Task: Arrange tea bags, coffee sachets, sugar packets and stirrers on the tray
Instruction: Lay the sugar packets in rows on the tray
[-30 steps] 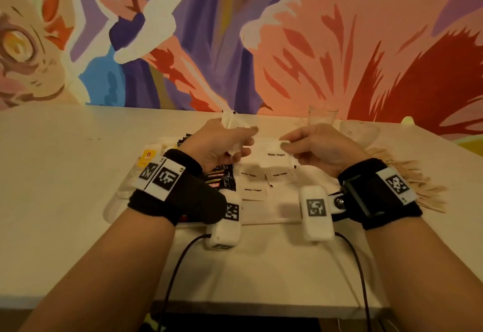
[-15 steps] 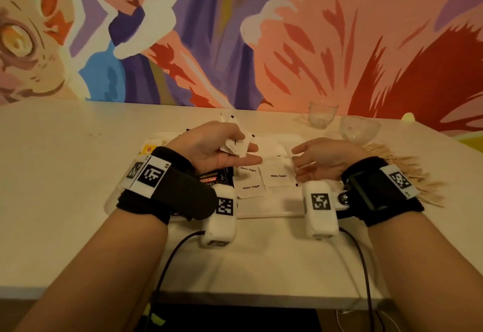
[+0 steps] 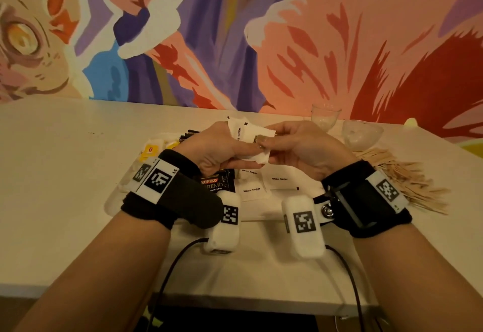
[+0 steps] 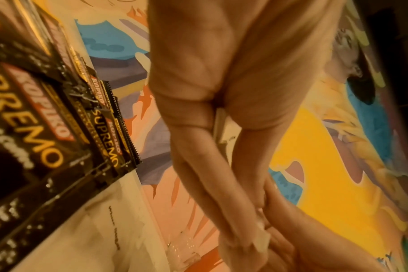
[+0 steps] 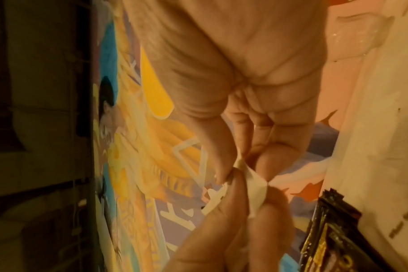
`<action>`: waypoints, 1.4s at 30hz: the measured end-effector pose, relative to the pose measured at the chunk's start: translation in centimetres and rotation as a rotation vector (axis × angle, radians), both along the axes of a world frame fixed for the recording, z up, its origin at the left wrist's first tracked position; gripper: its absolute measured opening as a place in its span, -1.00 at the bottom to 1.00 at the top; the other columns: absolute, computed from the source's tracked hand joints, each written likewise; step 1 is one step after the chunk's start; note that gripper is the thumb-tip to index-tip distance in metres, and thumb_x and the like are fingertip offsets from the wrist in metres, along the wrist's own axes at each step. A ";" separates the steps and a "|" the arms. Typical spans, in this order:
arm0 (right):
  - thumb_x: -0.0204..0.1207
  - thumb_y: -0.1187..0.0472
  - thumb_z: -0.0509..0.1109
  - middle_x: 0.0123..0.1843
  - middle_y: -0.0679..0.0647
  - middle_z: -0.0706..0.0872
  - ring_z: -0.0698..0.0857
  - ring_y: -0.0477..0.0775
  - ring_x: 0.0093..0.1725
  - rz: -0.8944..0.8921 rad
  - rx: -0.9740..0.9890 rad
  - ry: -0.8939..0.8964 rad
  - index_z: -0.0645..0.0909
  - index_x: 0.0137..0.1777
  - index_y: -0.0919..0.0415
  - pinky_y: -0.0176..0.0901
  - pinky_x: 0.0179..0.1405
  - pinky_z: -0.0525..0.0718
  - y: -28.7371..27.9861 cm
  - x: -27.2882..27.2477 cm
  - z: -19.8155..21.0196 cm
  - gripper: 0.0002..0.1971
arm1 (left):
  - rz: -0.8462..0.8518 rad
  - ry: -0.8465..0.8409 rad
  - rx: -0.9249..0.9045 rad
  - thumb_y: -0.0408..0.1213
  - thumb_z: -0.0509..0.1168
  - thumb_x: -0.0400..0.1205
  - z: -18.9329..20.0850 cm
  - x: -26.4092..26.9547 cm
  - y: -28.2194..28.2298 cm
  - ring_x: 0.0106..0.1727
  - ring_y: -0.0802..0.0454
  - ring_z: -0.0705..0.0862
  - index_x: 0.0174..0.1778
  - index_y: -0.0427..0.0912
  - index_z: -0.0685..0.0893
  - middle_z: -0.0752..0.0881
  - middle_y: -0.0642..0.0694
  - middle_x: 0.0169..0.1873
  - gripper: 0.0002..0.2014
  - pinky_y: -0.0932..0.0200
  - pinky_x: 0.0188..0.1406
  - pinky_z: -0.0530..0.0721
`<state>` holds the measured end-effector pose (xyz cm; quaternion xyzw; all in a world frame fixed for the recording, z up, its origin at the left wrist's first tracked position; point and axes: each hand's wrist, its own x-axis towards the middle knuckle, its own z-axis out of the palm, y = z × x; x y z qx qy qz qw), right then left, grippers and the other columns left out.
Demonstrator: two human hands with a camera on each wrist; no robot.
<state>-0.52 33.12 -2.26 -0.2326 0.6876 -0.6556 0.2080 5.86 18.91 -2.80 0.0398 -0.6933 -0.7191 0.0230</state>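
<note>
Holding a small fan of white sugar packets (image 3: 244, 133) above the tray (image 3: 115, 198), my left hand (image 3: 209, 148) had them clamped between thumb and curled fingers. My right hand (image 3: 300, 148) met it from the other side, pinching the near corner of the frontmost packet between thumb and forefinger, so both hands touched the same paper. How many packets sat in the left hand I could not count; my palm covered their lower halves. From the right wrist I saw only a crumpled white corner (image 5: 256, 185) squeezed between fingertips (image 5: 224, 171), and the left wrist view was blurred where the hands joined. The held packets stood roughly upright, their long axes running up and slightly away from me, the printing reading sideways. Below my hands, three more sugar packets (image 3: 279, 180) lay flat on the tray with their text facing me, just beside the dark coffee sachets (image 3: 213, 185). Yellow tea bags (image 3: 150, 150) showed past my left wrist, and wooden stirrers (image 3: 407, 180) lay heaped on the table (image 3: 52, 174) off the tray's right side.
</note>
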 end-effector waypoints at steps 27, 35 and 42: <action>0.55 0.27 0.37 0.07 0.08 0.71 0.63 -0.07 -0.21 0.205 0.907 0.705 0.66 0.18 0.12 -0.36 -0.31 0.62 1.3 -3.6 2.3 -0.77 | -0.073 -0.147 -0.934 -0.44 0.27 0.61 3.2 2.1 -1.2 -0.17 0.01 0.69 0.14 -0.09 0.51 0.70 -0.12 -0.12 -0.76 0.18 -0.15 0.66; 0.34 0.01 0.57 0.13 -0.01 0.57 0.67 0.12 0.02 0.307 1.267 0.658 0.52 0.19 0.04 -0.22 -0.18 0.65 1.5 -4.3 0.4 -0.55 | -0.149 -0.165 -1.618 -0.03 0.39 0.55 3.0 -2.1 1.3 0.19 -0.06 0.56 0.41 -0.31 0.47 0.57 -0.15 0.29 -0.41 0.14 0.09 0.47; 0.32 0.07 0.59 0.09 0.03 0.60 0.62 0.00 -0.25 0.363 1.369 0.667 0.46 0.08 0.01 -0.17 -0.20 0.62 1.0 -5.0 0.3 -0.58 | -0.216 -0.334 -1.748 0.04 0.47 0.46 1.1 -3.9 2.3 0.36 -0.11 0.55 0.49 -0.29 0.41 0.56 -0.16 0.37 -0.24 0.12 0.29 0.50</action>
